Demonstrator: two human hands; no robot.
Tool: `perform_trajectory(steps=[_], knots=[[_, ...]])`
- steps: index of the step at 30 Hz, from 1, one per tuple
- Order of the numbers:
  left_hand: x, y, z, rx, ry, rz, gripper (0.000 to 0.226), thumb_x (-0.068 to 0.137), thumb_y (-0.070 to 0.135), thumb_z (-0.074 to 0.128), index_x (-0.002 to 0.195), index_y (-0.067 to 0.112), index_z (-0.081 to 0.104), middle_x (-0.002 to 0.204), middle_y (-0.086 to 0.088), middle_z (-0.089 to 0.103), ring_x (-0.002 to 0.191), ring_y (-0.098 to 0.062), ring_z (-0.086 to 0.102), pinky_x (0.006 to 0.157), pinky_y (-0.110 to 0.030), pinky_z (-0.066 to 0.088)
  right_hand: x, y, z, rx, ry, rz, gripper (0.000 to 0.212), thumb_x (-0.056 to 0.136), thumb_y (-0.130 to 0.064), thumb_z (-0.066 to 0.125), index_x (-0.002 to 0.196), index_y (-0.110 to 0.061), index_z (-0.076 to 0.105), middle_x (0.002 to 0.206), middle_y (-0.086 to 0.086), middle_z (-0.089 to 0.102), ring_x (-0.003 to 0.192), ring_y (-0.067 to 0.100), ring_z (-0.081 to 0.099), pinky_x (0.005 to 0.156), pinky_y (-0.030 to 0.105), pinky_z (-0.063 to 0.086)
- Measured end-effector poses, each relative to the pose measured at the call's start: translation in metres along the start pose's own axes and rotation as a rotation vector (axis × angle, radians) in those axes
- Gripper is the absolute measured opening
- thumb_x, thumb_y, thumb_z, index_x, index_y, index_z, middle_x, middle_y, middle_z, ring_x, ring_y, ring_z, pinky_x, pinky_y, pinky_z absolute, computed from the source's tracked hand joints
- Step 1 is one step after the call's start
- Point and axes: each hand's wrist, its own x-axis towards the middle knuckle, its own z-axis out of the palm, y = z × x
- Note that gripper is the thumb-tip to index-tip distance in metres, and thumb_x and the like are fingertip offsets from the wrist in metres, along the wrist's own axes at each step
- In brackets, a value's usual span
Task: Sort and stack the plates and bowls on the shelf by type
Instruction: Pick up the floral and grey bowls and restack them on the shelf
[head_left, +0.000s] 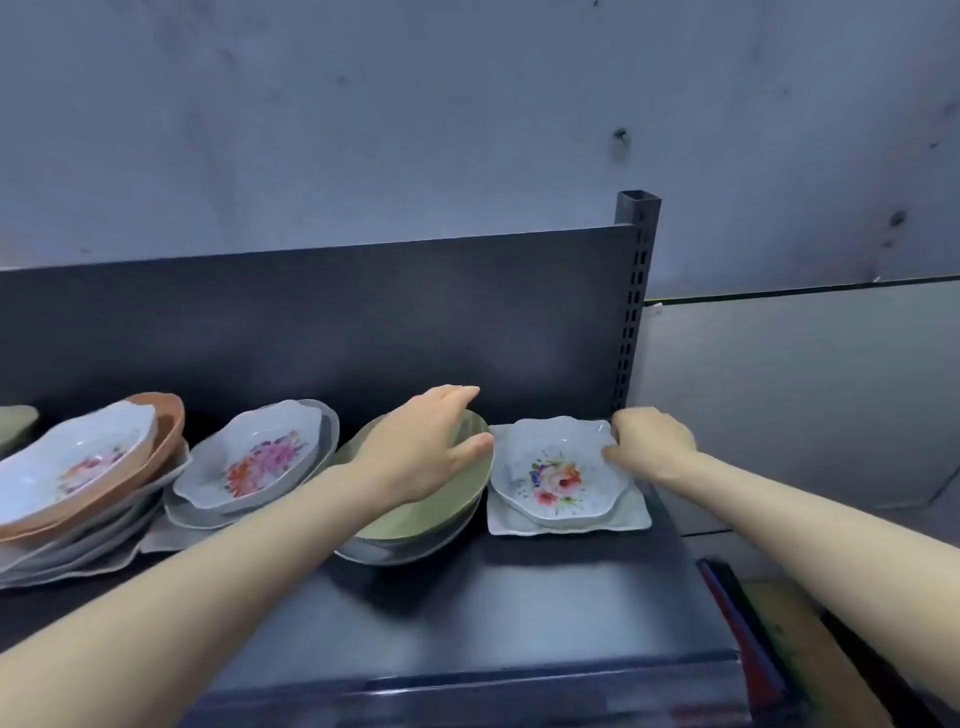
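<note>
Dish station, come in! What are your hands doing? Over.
Left hand at far rim of green bowl, grip unclear. Right hand pinches flowered bowl on square plate. Nothing blocking.
</note>
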Motion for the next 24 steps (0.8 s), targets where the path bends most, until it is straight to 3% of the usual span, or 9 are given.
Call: perform_trajectory(steps=[4, 7, 10, 15, 18, 20, 22, 24], knots=[[-0.001, 0.002, 0.005, -0.048, 0.028, -0.057, 0.058, 0.094, 0.044, 0.046, 0.146, 0.021, 0.033, 0.152, 0.005, 0.036, 0.139, -0.011, 0.032, 0.110, -0.027, 0.028, 0.010, 0.005, 0.008, 0.056, -0.027, 0.038, 0.020, 0.078, -0.007, 0.051, 0.065, -0.012, 0.037, 0.068, 0.002, 0.045, 0.066, 0.024, 0.045, 0.048, 0.026, 0.028], [-0.001, -0.001, 0.005, -0.103, 0.055, -0.128, 0.055, 0.094, 0.040, 0.047, 0.145, 0.022, 0.037, 0.150, 0.007, 0.039, 0.136, -0.013, 0.038, 0.109, -0.028, 0.031, 0.019, 0.006, -0.004, 0.195, 0.043, -0.021, 0.008, 0.076, -0.006, 0.051, 0.069, -0.005, 0.048, 0.073, 0.015, 0.056, 0.067, 0.028, 0.050, 0.056, 0.030, 0.037], [0.001, -0.001, 0.001, -0.196, 0.103, -0.204, 0.053, 0.092, 0.036, 0.050, 0.142, 0.023, 0.041, 0.144, 0.006, 0.047, 0.126, -0.016, 0.050, 0.104, -0.034, 0.039, 0.026, 0.005, -0.036, 0.196, 0.177, -0.168, 0.008, 0.077, -0.006, 0.052, 0.070, -0.008, 0.055, 0.077, 0.010, 0.062, 0.076, 0.033, 0.057, 0.061, 0.035, 0.044], [0.007, 0.006, -0.009, -0.665, 0.150, -0.439, 0.050, 0.090, 0.032, 0.055, 0.137, 0.022, 0.047, 0.132, 0.005, 0.056, 0.115, -0.011, 0.056, 0.097, -0.032, 0.047, 0.027, -0.005, -0.100, 0.295, 0.319, -0.237, 0.009, 0.079, -0.009, 0.057, 0.070, -0.011, 0.059, 0.067, -0.003, 0.058, 0.071, 0.025, 0.054, 0.060, 0.032, 0.041], [0.004, 0.008, -0.016, -0.868, 0.063, -0.488, 0.044, 0.090, 0.031, 0.054, 0.133, 0.020, 0.052, 0.126, 0.004, 0.061, 0.100, -0.015, 0.067, 0.088, -0.034, 0.055, 0.022, -0.021, -0.113, 0.496, 0.259, -0.209, 0.010, 0.077, -0.008, 0.057, 0.069, -0.007, 0.063, 0.060, -0.004, 0.059, 0.058, 0.023, 0.058, 0.060, 0.031, 0.049], [-0.002, 0.009, -0.022, -0.941, 0.041, -0.470, 0.032, 0.091, 0.016, 0.050, 0.120, 0.018, 0.061, 0.114, -0.002, 0.069, 0.088, -0.018, 0.070, 0.081, -0.033, 0.059, 0.018, -0.036, -0.106, 0.627, 0.181, -0.195, 0.011, 0.076, -0.004, 0.057, 0.069, -0.003, 0.065, 0.057, 0.000, 0.060, 0.050, 0.025, 0.060, 0.056, 0.032, 0.053], [-0.011, 0.007, -0.028, -0.954, 0.079, -0.487, 0.034, 0.087, 0.002, 0.046, 0.113, 0.013, 0.064, 0.107, -0.009, 0.071, 0.083, -0.024, 0.070, 0.076, -0.034, 0.060, 0.016, -0.050, -0.095, 0.696, 0.125, -0.218, 0.012, 0.077, -0.004, 0.057, 0.071, -0.002, 0.066, 0.059, 0.004, 0.063, 0.053, 0.028, 0.063, 0.056, 0.036, 0.057], [-0.021, 0.000, -0.033, -0.926, 0.131, -0.527, 0.036, 0.084, -0.005, 0.044, 0.108, 0.012, 0.066, 0.101, -0.011, 0.071, 0.078, -0.026, 0.071, 0.069, -0.033, 0.060, 0.014, -0.065, -0.081, 0.762, 0.059, -0.245, 0.015, 0.082, -0.008, 0.056, 0.071, -0.001, 0.065, 0.063, 0.007, 0.064, 0.054, 0.024, 0.064, 0.050, 0.031, 0.057]])
